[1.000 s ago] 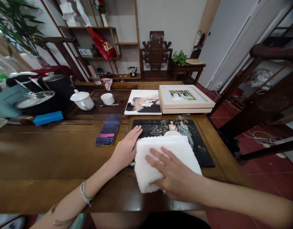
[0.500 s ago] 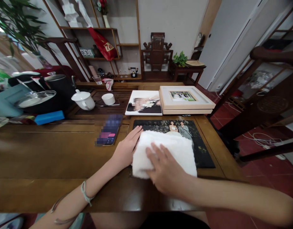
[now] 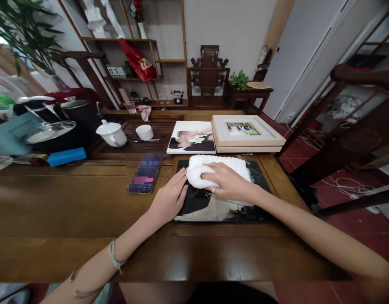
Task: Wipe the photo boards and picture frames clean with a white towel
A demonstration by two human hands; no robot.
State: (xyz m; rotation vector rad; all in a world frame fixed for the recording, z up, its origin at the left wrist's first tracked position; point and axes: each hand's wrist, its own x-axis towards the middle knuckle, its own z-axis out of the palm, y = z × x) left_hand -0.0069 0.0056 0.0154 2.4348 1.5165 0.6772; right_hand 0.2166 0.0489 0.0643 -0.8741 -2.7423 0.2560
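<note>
A dark photo print (image 3: 201, 204) lies flat on the wooden table (image 3: 71, 202). My right hand (image 3: 228, 181) presses a folded white towel (image 3: 213, 166) onto the print's far half, fingers curled over the cloth. My left hand (image 3: 169, 196) rests with fingers flat on the print's left edge, holding nothing. The towel hides the upper part of the picture.
A phone (image 3: 145, 173) lies left of the print. Behind it are a second photo (image 3: 191, 137) and a framed photo (image 3: 245, 131). A white teapot (image 3: 111, 133), a cup (image 3: 144, 131), pots (image 3: 49, 131) and a blue box (image 3: 66, 156) stand at the left.
My right hand has slid the towel away from me, from the print's near end to its far end, uncovering the lower part. My left hand has stayed on the left edge.
</note>
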